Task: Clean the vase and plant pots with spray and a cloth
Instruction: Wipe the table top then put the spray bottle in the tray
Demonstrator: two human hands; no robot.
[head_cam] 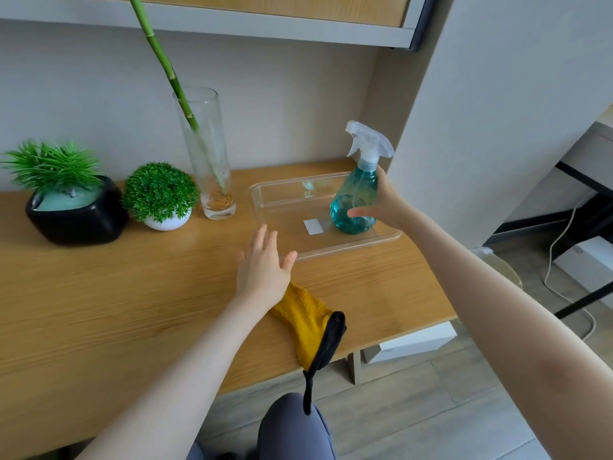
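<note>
**Wooden desk, bottle about to be lifted**

Wooden desk (99,310) holds vase (207,154), two pots (78,220) and cloth (308,323). Right hand (381,202) cups the spray bottle (355,200) in the tray (391,235), seemingly not closed yet; grip the neck firmly. Left hand (265,263) hovers spread, empty.

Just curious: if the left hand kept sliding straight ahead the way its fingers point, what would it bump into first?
Probably the near rim of the clear plastic tray; the left hand is open with fingertips just short of it, though its height above the desk is unclear.
</note>
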